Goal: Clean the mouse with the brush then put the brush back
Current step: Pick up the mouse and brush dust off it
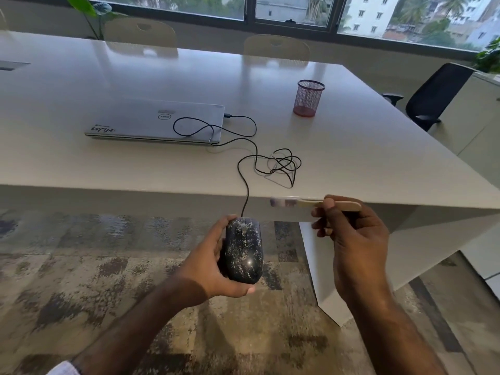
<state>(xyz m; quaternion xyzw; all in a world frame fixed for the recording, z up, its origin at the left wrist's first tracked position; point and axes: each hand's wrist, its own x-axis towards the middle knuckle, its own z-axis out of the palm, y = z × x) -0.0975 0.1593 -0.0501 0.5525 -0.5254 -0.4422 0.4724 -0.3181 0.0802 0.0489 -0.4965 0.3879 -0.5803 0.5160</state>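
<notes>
The black corded mouse (pixel 244 250), its glossy shell speckled all over with pale dust, sits cradled in the left hand (pixel 213 262) below and in front of the table edge, over the patterned carpet. The left fingers wrap its left side and the thumb curls under its near end. Its thin black cable (pixel 244 169) rises over the edge of the white table (pixel 351 147), tangles in loops there, and runs to the side of the closed silver laptop (pixel 154 121). Just right of the mouse and apart from it, the right hand (pixel 351 234) pinches a pale wooden-handled brush (pixel 349 205) between thumb and fingertips; the brush lies level, its head blurred and pointing left. A red mesh pen cup (pixel 308 98) stands upright farther back on the table.
</notes>
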